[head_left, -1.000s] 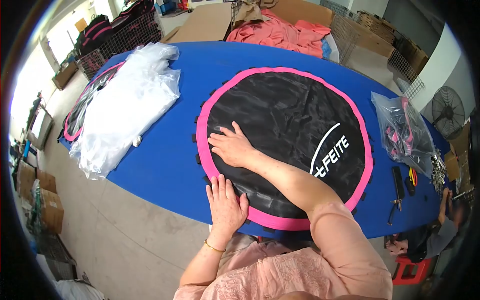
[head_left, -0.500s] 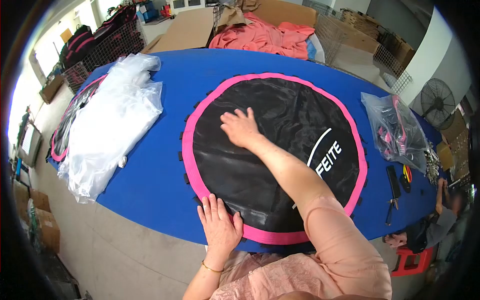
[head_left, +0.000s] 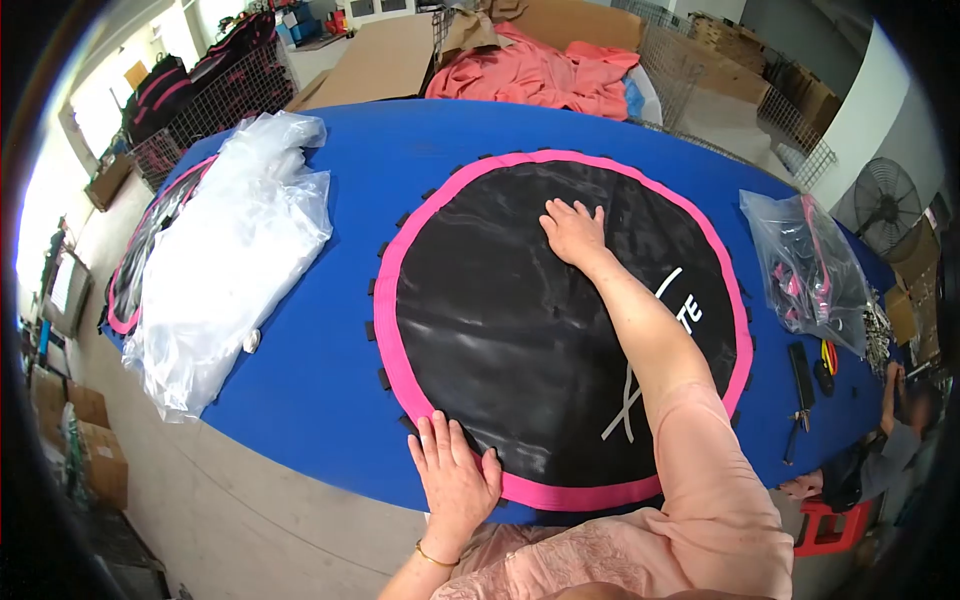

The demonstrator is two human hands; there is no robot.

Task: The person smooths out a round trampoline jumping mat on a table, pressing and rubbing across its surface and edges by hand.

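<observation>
A round black trampoline mat [head_left: 480,330] with a pink border and small black tabs around its rim lies flat on the blue table [head_left: 300,400]. White lettering shows on its right part, partly covered by my right forearm. My left hand [head_left: 455,475] rests on the near-left pink border, fingers stretched out and holding nothing. Farther up, my right hand [head_left: 575,232] lies on the black fabric in the upper middle of the mat, its fingers spread.
Clear plastic bags [head_left: 240,250] cover part of another pink-edged mat [head_left: 122,318] on the left. To the right are a bag of pink parts [head_left: 805,275] and some dark tools [head_left: 800,375]. A person [head_left: 880,450] sits beyond the right edge, near a fan [head_left: 885,200].
My right hand has slid across the mat to the right and slightly away from me. My left hand stays on the near-left border. The whole view has shifted slightly.
</observation>
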